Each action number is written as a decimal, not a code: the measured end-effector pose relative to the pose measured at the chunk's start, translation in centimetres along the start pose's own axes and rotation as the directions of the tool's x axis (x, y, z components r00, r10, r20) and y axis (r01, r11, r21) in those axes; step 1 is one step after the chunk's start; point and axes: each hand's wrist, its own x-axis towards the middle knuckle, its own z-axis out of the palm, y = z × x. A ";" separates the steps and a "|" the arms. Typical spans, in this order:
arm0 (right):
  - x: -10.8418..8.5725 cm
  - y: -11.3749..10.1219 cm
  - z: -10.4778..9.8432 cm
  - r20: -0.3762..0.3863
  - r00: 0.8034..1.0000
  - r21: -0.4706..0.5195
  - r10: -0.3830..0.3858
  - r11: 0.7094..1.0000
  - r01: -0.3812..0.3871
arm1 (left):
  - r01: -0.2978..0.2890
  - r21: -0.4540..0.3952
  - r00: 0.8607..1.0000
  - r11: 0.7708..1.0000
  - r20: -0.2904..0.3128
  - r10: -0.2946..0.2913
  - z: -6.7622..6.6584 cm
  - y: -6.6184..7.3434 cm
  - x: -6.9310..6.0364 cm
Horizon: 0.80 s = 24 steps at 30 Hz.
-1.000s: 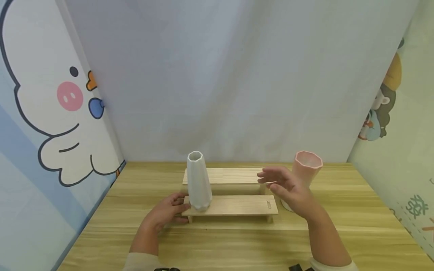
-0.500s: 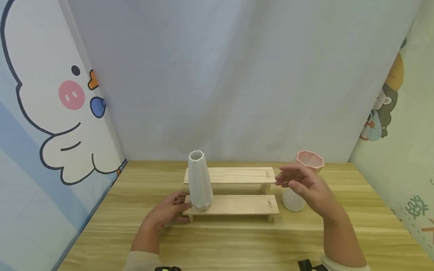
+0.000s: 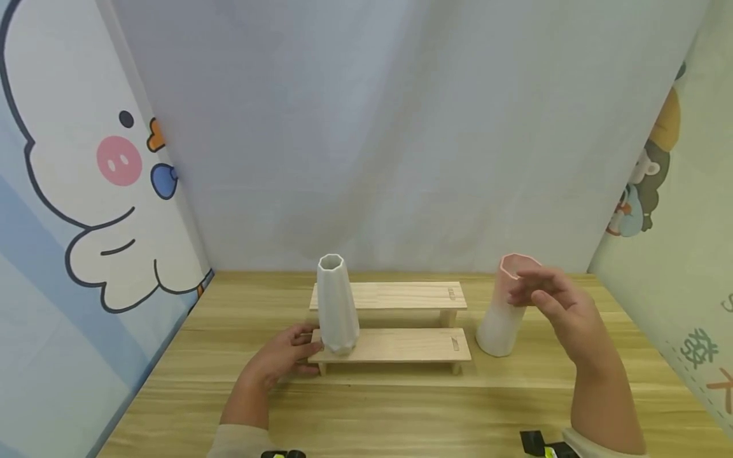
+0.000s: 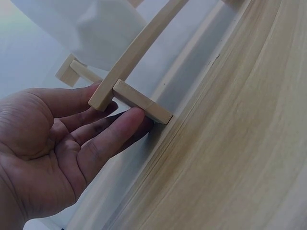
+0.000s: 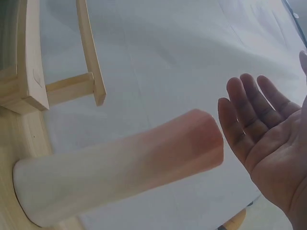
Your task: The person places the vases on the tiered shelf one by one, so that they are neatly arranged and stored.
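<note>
A white faceted vase (image 3: 336, 312) stands upright on the left end of the lower step of a two-step wooden shelf (image 3: 395, 345). My left hand (image 3: 282, 356) holds that step's left end. In the left wrist view, its fingers and thumb (image 4: 124, 125) lie around the board end and the leg below it. To the right of the shelf, a pink-and-white vase (image 3: 497, 324) stands on the table. My right hand (image 3: 564, 308) is raised beside its pink rim, fingers loosely bent and holding nothing. The right wrist view shows the fingers (image 5: 235, 120) apart from the vase (image 5: 120, 167).
The upper step (image 3: 401, 296) stands behind the lower one. Underneath everything is a wood-grain table (image 3: 401, 420). A pale curtain (image 3: 366, 140) closes off the back, and printed cartoon panels (image 3: 114, 83) flank both sides.
My right hand has moved right, from over the shelf's right end to in front of the pink-and-white vase's rim. My left hand and the white vase have stayed in place.
</note>
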 end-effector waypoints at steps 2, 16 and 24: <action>-0.3 -0.2 -0.7 -0.042 0.999 -0.006 -0.014 1.000 0.014 | -0.001 -0.002 1.000 1.000 0.000 0.001 0.0 0.0 0.0; -2.3 1.5 -4.1 -0.378 0.926 -0.002 0.003 1.000 -0.005 | 0.000 0.005 1.000 1.000 0.001 0.000 0.0 -0.1 -0.1; -3.1 3.0 -4.8 -0.446 0.884 0.030 0.138 0.990 -0.139 | 0.002 0.005 1.000 1.000 0.005 -0.002 -0.1 -0.3 0.1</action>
